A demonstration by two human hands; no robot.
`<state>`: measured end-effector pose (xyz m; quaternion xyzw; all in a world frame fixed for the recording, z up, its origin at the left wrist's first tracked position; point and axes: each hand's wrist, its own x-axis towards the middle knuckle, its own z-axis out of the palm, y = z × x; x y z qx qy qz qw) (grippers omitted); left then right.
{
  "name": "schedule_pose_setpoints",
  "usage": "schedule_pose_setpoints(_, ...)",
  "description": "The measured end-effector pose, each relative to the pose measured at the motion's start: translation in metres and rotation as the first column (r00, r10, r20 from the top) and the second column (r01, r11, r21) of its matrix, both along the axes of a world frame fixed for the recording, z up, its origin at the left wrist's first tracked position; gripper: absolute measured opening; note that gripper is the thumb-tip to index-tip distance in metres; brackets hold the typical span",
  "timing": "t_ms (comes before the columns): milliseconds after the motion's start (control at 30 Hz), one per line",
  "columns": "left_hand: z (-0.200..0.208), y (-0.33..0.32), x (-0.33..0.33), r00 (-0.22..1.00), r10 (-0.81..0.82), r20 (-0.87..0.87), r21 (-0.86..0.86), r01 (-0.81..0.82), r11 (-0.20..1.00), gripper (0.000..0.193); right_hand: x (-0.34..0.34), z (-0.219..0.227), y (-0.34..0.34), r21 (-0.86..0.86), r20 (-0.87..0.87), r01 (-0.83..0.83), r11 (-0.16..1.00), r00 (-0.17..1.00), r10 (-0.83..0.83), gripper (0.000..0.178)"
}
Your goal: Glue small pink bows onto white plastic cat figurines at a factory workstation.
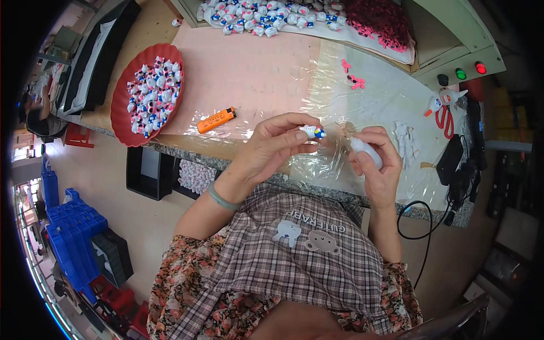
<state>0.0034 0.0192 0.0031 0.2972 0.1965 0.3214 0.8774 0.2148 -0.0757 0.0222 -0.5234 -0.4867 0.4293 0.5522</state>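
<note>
Between the thumb and fingers of my left hand [277, 139] is a small white figurine [313, 132] with blue and yellow parts at its right end. My right hand [377, 164] is wrapped round a white squeeze bottle [365, 152], its narrow end turned toward the figurine. A small gap separates the two. Both hands are above the near part of the plastic-covered table [243, 73]. To the left, a red scalloped bowl [117, 116] holds many white, blue and pink figurines [153, 93]. An orange lighter [216, 120] lies between the bowl and my left hand.
At the back, a shelf tray carries white figurines [255, 17] and dark pink pieces [377, 25]. Loose pink pieces [356, 83] lie in front. Red-handled scissors [445, 122], another bottle [437, 105] and a black cable [416, 235] are on the right. Black trays [148, 175] sit below the table's edge.
</note>
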Motion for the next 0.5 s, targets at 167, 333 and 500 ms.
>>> schedule_pose_setpoints(167, 0.004, -0.006, -0.002, 0.998, -0.01, 0.055, 0.001, 0.01, 1.0, 0.026, -0.004, 0.003, 0.001, -0.007, -0.339, 0.149, 0.989, 0.93, -0.142, 0.041)
schedule_pose_setpoints(333, -0.003, -0.012, -0.002, 0.995, -0.002, 0.097, -0.031, 0.005, 1.0, 0.028, -0.005, 0.007, 0.004, -0.007, -0.411, 0.206, 0.978, 0.891, -0.191, 0.043)
schedule_pose_setpoints(500, 0.003, -0.016, -0.002, 0.997, -0.043, 0.056, -0.032, 0.045, 0.998, 0.032, -0.008, 0.012, 0.003, 0.038, -0.268, 0.226, 0.973, 0.941, -0.208, 0.046)
